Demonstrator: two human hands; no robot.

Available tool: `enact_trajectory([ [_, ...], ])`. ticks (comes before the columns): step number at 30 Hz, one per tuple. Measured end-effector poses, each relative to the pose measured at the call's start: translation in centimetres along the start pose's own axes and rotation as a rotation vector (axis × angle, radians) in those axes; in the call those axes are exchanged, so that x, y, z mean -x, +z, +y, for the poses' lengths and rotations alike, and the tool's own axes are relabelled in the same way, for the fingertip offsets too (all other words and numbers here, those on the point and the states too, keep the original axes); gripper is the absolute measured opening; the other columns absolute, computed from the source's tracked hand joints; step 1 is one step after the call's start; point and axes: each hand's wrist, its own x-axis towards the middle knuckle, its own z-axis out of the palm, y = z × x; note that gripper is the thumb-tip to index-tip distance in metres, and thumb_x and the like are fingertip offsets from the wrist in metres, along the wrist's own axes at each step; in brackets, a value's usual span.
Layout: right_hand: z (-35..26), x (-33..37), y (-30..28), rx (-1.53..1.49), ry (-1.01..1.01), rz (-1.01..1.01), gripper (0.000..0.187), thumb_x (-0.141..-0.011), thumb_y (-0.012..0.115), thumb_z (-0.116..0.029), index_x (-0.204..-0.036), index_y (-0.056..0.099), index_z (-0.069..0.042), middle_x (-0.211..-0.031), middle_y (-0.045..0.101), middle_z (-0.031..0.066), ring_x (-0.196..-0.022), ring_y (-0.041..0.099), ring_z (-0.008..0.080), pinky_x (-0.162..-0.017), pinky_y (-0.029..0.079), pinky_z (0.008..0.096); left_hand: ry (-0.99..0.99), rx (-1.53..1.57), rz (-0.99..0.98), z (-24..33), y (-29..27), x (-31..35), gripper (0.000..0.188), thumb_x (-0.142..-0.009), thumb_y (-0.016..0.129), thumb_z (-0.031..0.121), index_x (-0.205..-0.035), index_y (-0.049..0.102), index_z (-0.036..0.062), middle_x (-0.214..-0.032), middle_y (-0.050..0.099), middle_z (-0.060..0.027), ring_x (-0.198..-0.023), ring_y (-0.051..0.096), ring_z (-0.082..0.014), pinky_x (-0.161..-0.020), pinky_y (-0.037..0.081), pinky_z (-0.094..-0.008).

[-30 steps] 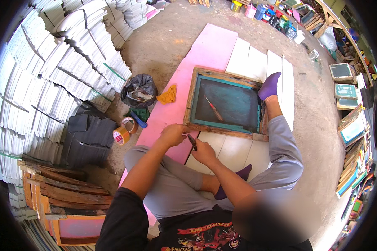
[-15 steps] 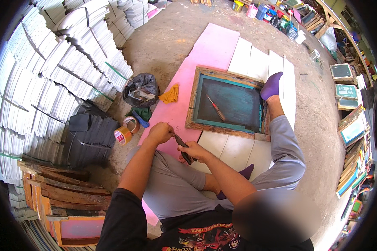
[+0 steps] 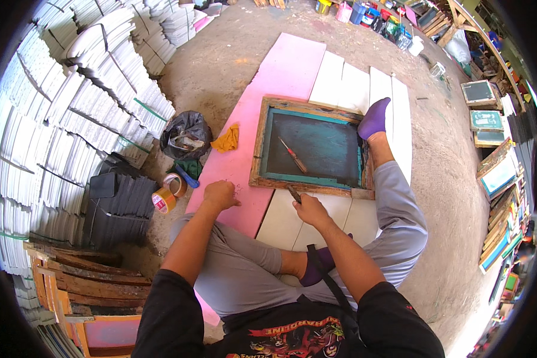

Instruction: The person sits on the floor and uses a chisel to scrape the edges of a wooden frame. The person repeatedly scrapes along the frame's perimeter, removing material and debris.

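My right hand is wrapped round a dark hand tool that looks like pliers; its end points toward the near edge of a wooden screen frame. The frame lies flat, with dark teal mesh inside its worn wood border. On the mesh rests a screwdriver with a reddish-brown handle and thin shaft. My left hand is closed, low over a pink board, beside a scatter of tiny dark bits. Whatever its fingers hold, if anything, is hidden. My purple-socked foot presses against the frame's right side.
White boards lie under the frame. Left of the pink board are an orange cloth, a black plastic bag, a blue-handled item and tape rolls. Stacked white sheets rise at left; more frames stand at right.
My hands have moved apart: the right, still gripping the dark tool, went right toward the frame's near edge, while the left stays over the pink board. The view has shifted slightly.
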Motion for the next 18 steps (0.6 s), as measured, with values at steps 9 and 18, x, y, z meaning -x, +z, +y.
enact_trajectory([
  [9, -0.6, -0.6, -1.9, 0.073, 0.060, -0.021, 0.035, -0.099, 0.062, -0.029, -0.111, 0.065, 0.004, -0.107, 0.071, 0.0304, -0.106, 0.068, 0.0474, -0.092, 0.052, 0.0553, 0.108, 0.062, 0.268, 5.4, 1.6, -2.1, 0.038, -0.078, 0.083, 0.040, -0.103, 0.076, 0.0115, -0.109, 0.071, -0.0128, -0.101, 0.071, -0.0336, -0.085, 0.058, -0.0474],
  [18, -1.3, -0.7, -1.7, 0.125, 0.070, -0.044, 0.034, -0.098, 0.062, -0.028, -0.110, 0.066, 0.004, -0.108, 0.070, 0.0312, -0.107, 0.068, 0.0479, -0.092, 0.052, 0.0560, 0.034, 0.270, 0.292, 5.0, 3.4, -2.1, 0.037, -0.080, 0.082, 0.036, -0.104, 0.074, 0.0097, -0.112, 0.065, -0.0133, -0.104, 0.068, -0.0345, -0.087, 0.057, -0.0482],
])
